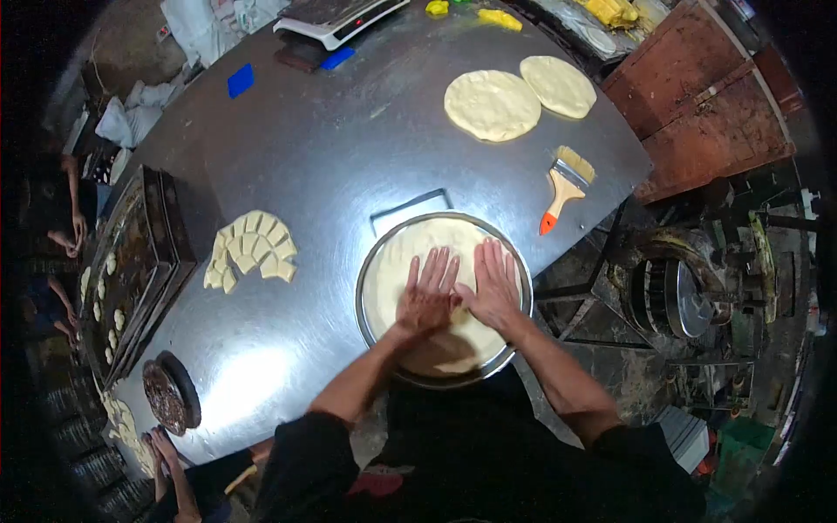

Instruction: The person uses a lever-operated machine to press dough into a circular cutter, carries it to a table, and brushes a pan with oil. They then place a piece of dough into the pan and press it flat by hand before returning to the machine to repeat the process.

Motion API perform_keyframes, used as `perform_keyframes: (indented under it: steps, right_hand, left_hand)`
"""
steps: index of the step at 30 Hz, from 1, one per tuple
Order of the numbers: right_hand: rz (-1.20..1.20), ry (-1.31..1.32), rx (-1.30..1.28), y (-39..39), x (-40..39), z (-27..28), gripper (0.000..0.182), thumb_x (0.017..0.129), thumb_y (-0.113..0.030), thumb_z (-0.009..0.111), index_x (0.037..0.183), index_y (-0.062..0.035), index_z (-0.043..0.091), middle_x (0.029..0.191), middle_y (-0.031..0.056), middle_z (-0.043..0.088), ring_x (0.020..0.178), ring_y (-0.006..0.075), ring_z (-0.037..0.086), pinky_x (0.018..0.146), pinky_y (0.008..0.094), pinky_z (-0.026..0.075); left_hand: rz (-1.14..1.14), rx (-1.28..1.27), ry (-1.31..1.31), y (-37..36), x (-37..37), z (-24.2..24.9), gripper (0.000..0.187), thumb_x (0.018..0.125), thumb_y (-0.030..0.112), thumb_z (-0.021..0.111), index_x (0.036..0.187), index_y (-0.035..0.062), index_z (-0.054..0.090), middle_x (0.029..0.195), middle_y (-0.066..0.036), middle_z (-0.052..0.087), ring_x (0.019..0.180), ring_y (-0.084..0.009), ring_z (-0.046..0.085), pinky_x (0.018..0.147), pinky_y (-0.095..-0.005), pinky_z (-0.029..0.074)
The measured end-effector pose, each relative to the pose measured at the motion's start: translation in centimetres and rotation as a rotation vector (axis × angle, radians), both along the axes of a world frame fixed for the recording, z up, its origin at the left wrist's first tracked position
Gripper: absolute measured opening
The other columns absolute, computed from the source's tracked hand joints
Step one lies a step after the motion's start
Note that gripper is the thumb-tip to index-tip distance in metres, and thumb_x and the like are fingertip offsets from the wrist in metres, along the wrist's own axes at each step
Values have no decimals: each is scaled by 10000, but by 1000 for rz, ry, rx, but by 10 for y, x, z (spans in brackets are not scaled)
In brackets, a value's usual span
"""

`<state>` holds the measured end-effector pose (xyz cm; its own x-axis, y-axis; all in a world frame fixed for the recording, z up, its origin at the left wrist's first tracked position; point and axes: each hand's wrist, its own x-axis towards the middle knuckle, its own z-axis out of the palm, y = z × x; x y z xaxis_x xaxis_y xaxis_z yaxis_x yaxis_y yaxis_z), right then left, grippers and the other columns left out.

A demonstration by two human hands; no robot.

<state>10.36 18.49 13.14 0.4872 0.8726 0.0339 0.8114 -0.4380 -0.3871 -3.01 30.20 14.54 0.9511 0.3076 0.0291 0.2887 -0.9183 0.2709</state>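
Note:
A round metal pan [360, 301] at the table's near edge holds a wide disc of pale dough [392, 261] that reaches almost to its wall. My left hand [427, 292] lies palm down on the dough, left of the pan's middle, fingers spread and pointing away from me. To its right, my right hand [493, 283] presses flat on the same dough, fingers stretched out. The thumbs are close together. Part of the dough is hidden beneath both hands.
The metal table [331, 148] bears two dough discs [493, 105], a brush [567, 185], cut dough pieces [253, 246], a dark round object [167, 397] and a scale [336, 24]. Trays [144, 270] stand left. Other people's hands [163, 453] are at lower left.

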Motion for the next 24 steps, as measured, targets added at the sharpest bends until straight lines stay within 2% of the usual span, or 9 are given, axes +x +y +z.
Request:
perform_keyframes:
  steps: [2, 4, 6, 11, 14, 16, 18, 20, 24]
  right_hand:
    - [74, -75, -8, 8, 13, 17, 606, 966, -397, 380, 1373, 51, 377, 1420, 270, 363, 1371, 391, 265, 1136, 466, 186]
    - [164, 349, -177, 23, 38, 58, 620, 972, -401, 372, 1412, 32, 317, 1476, 228, 298, 1406, 339, 214, 1148, 469, 140]
    - [196, 262, -145, 28, 35, 39, 624, 973, -405, 370, 1425, 20, 301, 1499, 182, 282, 1412, 302, 216, 1150, 469, 141]
    - [257, 149, -146, 62, 23, 38, 662, 965, -461, 370, 1402, 37, 345, 1490, 198, 293, 1407, 315, 227, 1141, 472, 179]
    - [240, 123, 10, 63, 15, 34, 624, 963, -422, 386, 1360, 60, 398, 1453, 219, 340, 1379, 340, 280, 1140, 496, 161]
    - [287, 297, -232, 80, 31, 70, 694, 965, -488, 348, 1378, 69, 361, 1478, 220, 299, 1411, 316, 214, 1143, 500, 147]
    - [245, 46, -38, 59, 28, 18, 641, 971, -441, 362, 1388, 46, 361, 1496, 208, 273, 1427, 298, 177, 1156, 491, 85]
    - [310, 47, -7, 53, 30, 11, 656, 966, -435, 382, 1407, 47, 321, 1515, 202, 229, 1434, 306, 146, 1158, 481, 76]
    - [295, 162, -140, 31, 59, 34, 664, 949, -391, 417, 1434, 30, 250, 1534, 205, 158, 1437, 314, 115, 1160, 483, 80]
  left_hand:
    - [1, -29, 27, -4, -9, -2, 597, 884, 317, 547, 1394, 43, 400, 1468, -179, 340, 1377, -315, 299, 1112, -497, 241]
    - [98, -299, 6, 11, -9, -11, 534, 879, 289, 553, 1336, 25, 470, 1400, -179, 436, 1337, -304, 371, 1112, -458, 260]
    - [20, 15, -223, 36, 9, -3, 504, 890, 282, 534, 1313, 10, 494, 1373, -170, 472, 1312, -307, 407, 1116, -440, 261]
    - [-25, 50, -31, 43, 24, -26, 597, 938, 316, 408, 1431, -8, 313, 1509, -181, 267, 1420, -281, 216, 1156, -446, 159]
    - [112, 93, -8, 40, 26, -29, 584, 940, 305, 400, 1428, -6, 323, 1509, -182, 267, 1419, -288, 219, 1154, -447, 156]
    - [114, 31, -81, 41, 26, -18, 558, 934, 271, 410, 1411, -13, 350, 1487, -190, 309, 1402, -306, 258, 1147, -462, 172]
    - [184, -19, -34, 35, 20, -13, 535, 926, 245, 424, 1387, -23, 382, 1451, -204, 362, 1375, -328, 303, 1135, -481, 199]
    - [213, -106, 74, 39, 26, 5, 521, 926, 242, 437, 1376, -19, 403, 1439, -196, 383, 1367, -331, 318, 1129, -491, 213]
    - [20, -15, 65, 39, 30, -9, 629, 966, 346, 388, 1472, 22, 204, 1552, -146, 161, 1438, -292, 135, 1168, -455, 101]
